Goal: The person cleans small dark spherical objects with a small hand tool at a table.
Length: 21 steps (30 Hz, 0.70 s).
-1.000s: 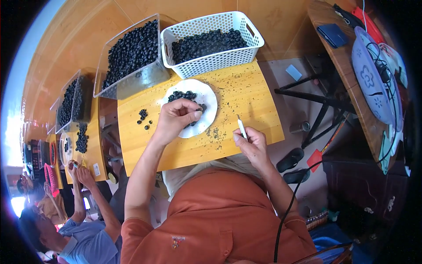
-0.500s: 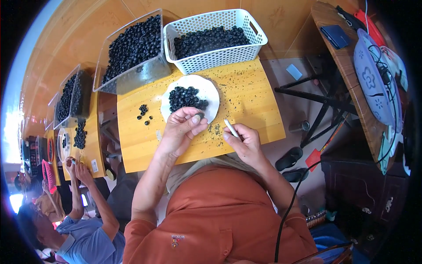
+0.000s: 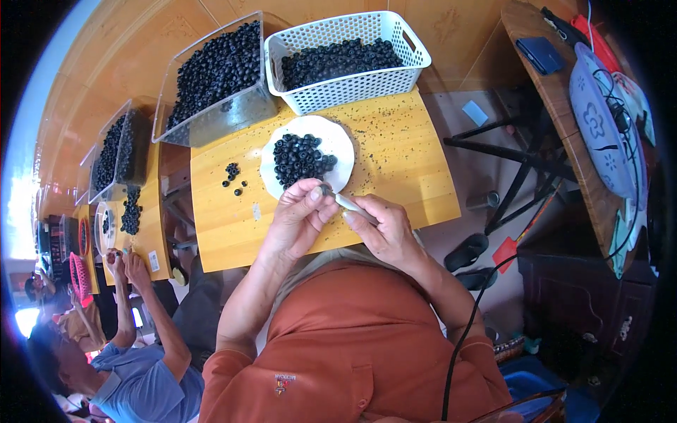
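Note:
Over the near rim of a white scalloped plate, my left hand pinches one small dark round bead between thumb and fingertips. My right hand grips a slim white pen-shaped tool, its far end at or very near the bead; whether they touch I cannot tell. A heap of dark beads, some showing a hole, fills the plate's middle. Left of the plate, several loose beads lie on the yellow wooden table.
Behind the plate stand a clear bin and a white perforated basket, both holding dark beads. Dark crumbs dot the table. A co-worker sits at a table on the left. A black cable hangs at my right.
My right hand has moved left and brought the white tool's end up to the bead. My left hand still pinches the bead and has shifted slightly.

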Each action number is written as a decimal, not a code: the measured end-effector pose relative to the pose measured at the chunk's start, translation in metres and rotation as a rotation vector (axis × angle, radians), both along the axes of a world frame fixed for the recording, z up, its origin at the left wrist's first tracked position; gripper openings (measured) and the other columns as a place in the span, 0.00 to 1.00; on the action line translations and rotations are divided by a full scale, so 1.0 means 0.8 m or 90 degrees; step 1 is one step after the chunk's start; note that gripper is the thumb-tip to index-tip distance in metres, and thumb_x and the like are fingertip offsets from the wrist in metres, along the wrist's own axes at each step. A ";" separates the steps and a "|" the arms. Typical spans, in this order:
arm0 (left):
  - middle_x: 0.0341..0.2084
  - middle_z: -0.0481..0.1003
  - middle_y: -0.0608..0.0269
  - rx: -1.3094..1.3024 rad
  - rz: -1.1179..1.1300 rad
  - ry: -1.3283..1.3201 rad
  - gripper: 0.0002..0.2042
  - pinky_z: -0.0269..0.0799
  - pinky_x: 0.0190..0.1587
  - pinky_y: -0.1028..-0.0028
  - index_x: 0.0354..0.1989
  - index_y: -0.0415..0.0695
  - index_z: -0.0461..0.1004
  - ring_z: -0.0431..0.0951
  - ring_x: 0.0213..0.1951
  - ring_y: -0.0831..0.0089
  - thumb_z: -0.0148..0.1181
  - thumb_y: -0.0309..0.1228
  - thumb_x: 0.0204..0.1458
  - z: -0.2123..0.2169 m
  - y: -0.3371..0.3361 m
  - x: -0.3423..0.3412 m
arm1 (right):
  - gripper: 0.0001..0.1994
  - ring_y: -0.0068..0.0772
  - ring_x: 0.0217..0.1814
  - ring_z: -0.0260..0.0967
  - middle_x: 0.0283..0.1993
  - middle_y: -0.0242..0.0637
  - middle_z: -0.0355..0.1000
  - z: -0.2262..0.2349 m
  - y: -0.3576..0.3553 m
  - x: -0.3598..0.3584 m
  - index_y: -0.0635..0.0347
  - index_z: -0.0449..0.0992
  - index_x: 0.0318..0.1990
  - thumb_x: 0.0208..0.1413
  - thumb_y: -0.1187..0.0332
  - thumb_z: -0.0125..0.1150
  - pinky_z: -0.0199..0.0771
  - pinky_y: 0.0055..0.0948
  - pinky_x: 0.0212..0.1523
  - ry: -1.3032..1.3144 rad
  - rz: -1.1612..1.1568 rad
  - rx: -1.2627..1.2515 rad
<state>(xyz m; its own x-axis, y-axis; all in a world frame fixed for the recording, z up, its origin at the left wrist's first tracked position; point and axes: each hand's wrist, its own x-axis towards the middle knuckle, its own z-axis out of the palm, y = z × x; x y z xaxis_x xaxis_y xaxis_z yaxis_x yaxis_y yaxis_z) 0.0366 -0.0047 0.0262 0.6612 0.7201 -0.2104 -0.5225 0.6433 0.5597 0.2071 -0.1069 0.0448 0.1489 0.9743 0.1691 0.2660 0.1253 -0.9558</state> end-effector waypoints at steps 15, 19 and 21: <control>0.37 0.79 0.61 -0.045 -0.009 -0.031 0.05 0.82 0.46 0.72 0.41 0.42 0.75 0.81 0.39 0.74 0.58 0.25 0.58 0.002 -0.017 0.006 | 0.12 0.33 0.29 0.73 0.31 0.43 0.74 -0.012 -0.006 0.000 0.66 0.77 0.47 0.59 0.69 0.63 0.70 0.28 0.31 -0.058 -0.032 0.056; 0.37 0.79 0.61 -0.045 -0.005 -0.022 0.05 0.82 0.46 0.71 0.41 0.43 0.75 0.81 0.38 0.74 0.58 0.25 0.58 0.002 -0.019 0.007 | 0.13 0.32 0.29 0.73 0.30 0.42 0.73 -0.017 -0.007 0.000 0.65 0.78 0.48 0.58 0.69 0.63 0.70 0.28 0.31 -0.064 -0.038 0.075; 0.37 0.79 0.61 -0.043 -0.006 -0.022 0.05 0.82 0.46 0.71 0.42 0.43 0.76 0.81 0.38 0.74 0.58 0.25 0.58 0.001 -0.020 0.007 | 0.13 0.32 0.29 0.73 0.31 0.42 0.73 -0.018 -0.007 0.000 0.64 0.78 0.48 0.58 0.69 0.63 0.70 0.28 0.31 -0.060 -0.043 0.080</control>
<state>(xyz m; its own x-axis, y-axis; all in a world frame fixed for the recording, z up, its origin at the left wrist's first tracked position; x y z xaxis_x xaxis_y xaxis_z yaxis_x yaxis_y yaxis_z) 0.0422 -0.0206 0.0272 0.6753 0.6990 -0.2354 -0.5342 0.6836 0.4973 0.2073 -0.1127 0.0305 0.1909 0.9329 0.3054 0.3653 0.2213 -0.9042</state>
